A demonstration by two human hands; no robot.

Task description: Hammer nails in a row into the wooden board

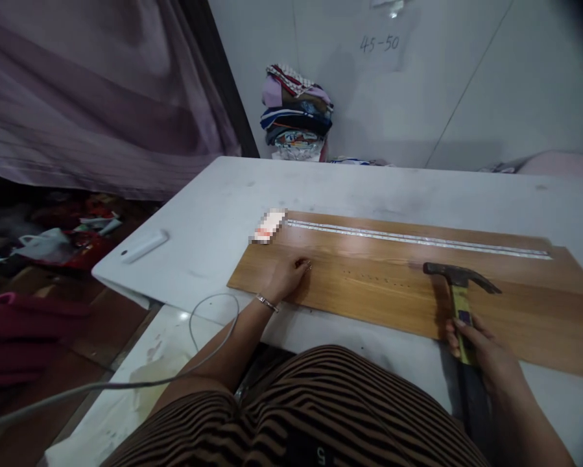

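Observation:
My right hand (480, 344) is wrapped round the yellow and black handle of a claw hammer (460, 279). The hammer's dark head is raised over the right part of a wooden board (393, 305). My left hand (291, 275) rests near the board's left end with fingers curled into a pinch. Whatever those fingertips hold, if anything, is too small to make out. Between my hands, a row of small dark marks or bits (376, 277) shows on the board. Along its far side lie two thin silvery strips (417, 240), side by side.
A blurred-out white and red item (270, 226) sits at the board's far left corner. The white table (252, 185) carries a white stick-like object (148, 245) at left. A grey cable (126, 384) loops past my left forearm. Folded clothes (298, 117) are stacked by the wall.

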